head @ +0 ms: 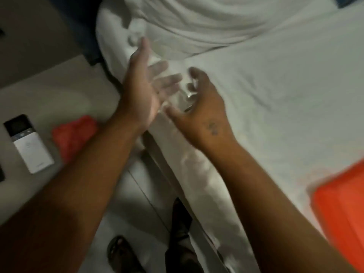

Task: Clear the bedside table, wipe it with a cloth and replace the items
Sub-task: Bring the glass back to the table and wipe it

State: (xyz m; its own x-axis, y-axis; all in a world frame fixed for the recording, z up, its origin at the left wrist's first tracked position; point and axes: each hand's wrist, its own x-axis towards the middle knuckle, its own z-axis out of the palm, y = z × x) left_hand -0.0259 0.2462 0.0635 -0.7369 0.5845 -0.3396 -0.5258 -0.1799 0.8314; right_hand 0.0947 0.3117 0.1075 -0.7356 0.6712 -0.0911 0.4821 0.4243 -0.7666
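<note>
The pale bedside table (59, 91) is at the left. A white remote (27, 142) with a dark screen lies on it, beside a crumpled red cloth (74, 136). Both hands are over the near edge of the white bed (275, 95). My right hand (202, 107) is curled around a small clear object (187, 95) with a shiny metal part; blur hides what it is. My left hand (143, 85) is open with its fingers spread, palm turned toward that object and close to it.
A flat orange object (342, 203) lies on the bed at the lower right. Bunched white bedding (197, 20) fills the top. A dark item (1, 172) shows at the table's left edge. My sandalled feet (122, 253) stand on the tiled floor between table and bed.
</note>
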